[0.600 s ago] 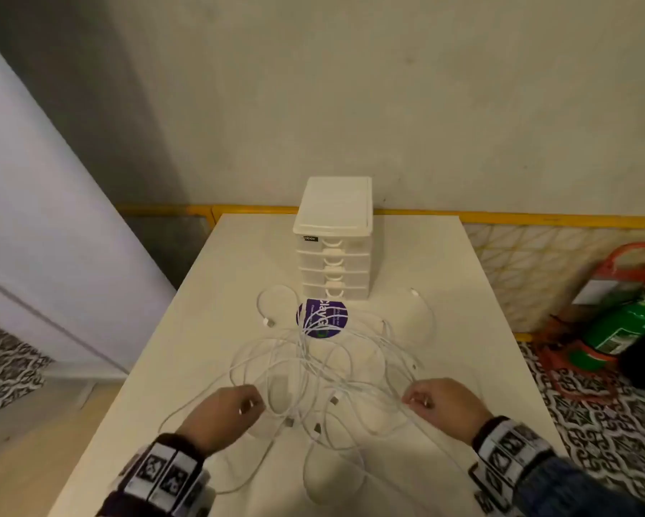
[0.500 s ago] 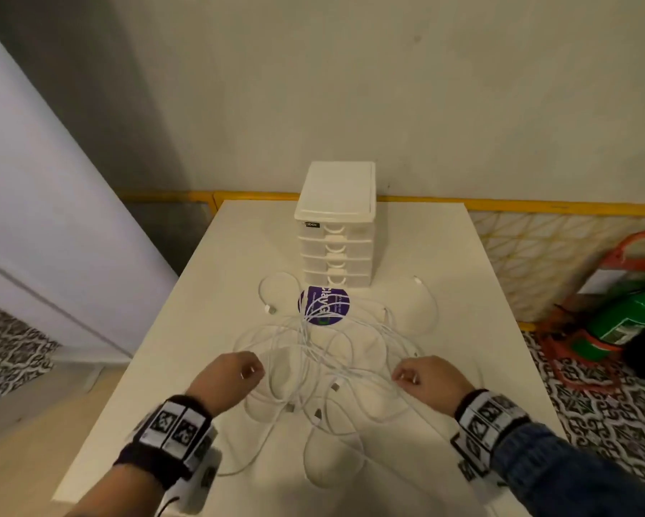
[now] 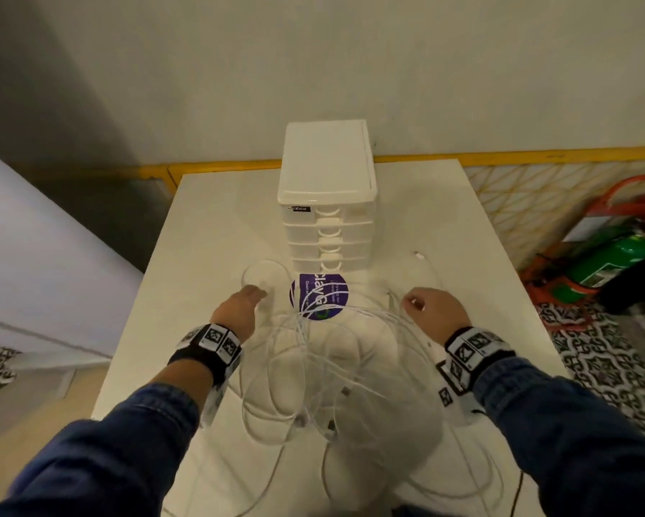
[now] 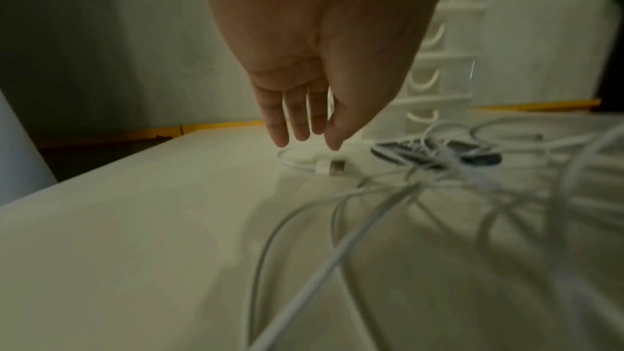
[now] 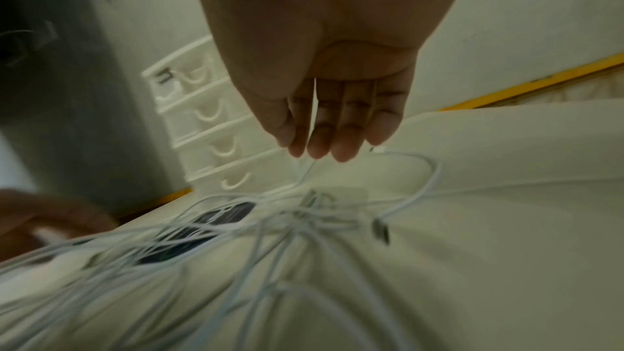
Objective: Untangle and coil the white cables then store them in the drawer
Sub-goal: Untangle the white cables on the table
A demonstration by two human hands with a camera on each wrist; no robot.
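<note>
A tangle of white cables [image 3: 313, 352] sprawls over the white table [image 3: 209, 236], in front of a white drawer unit [image 3: 326, 181] with all its drawers closed. My left hand [image 3: 259, 292] hovers at the tangle's far left. In the left wrist view its fingers [image 4: 305, 140] hang straight, just above a USB plug [image 4: 332, 168] at the end of a small loop, and hold nothing. My right hand [image 3: 410, 302] hovers at the far right with loosely extended fingers [image 5: 324, 151], above a cable whose plug [image 5: 377, 149] lies just beyond them.
A round purple sticker [image 3: 319, 296] lies under the cables by the drawer unit's foot. A green fire extinguisher [image 3: 611, 263] in an orange stand sits on the floor to the right. The wall stands right behind the table.
Both hands have moved forward from the near part of the tangle toward the drawer unit, the left toward the small loop, the right toward the far right cable. The head has leaned in.
</note>
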